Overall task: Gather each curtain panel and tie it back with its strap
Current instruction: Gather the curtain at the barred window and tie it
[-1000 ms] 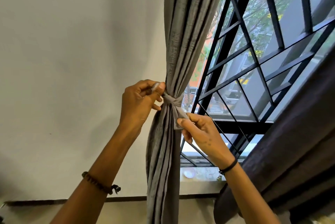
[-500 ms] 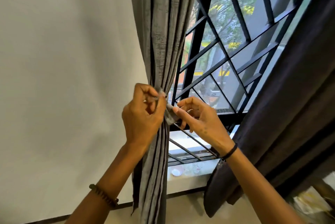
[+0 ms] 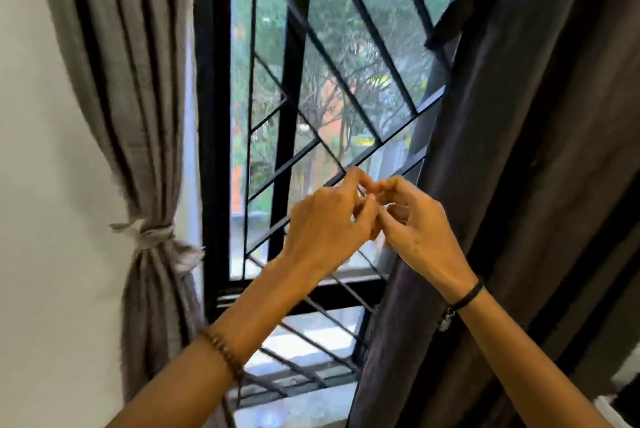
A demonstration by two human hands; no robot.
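Note:
The grey curtain panel [image 3: 138, 109] hangs at the left, gathered and cinched by its pale strap [image 3: 154, 237], whose knot ends stick out to both sides. The dark brown curtain panel [image 3: 526, 185] hangs loose on the right with no strap visible on it. My left hand [image 3: 325, 226] and my right hand [image 3: 415, 223] are raised together in front of the window, between the two panels and close to the dark panel's edge. Their fingers are loosely curled and the fingertips touch each other. Neither hand holds anything that I can see.
A black window grille [image 3: 294, 81] with slanted bars fills the gap between the panels, with trees outside. A pale stone sill [image 3: 304, 403] runs below it. A white wall [image 3: 41, 185] lies left of the grey curtain.
Both hands let go of the grey curtain's strap and moved right toward the dark curtain. The view swung right, so the tied grey panel now sits at the left.

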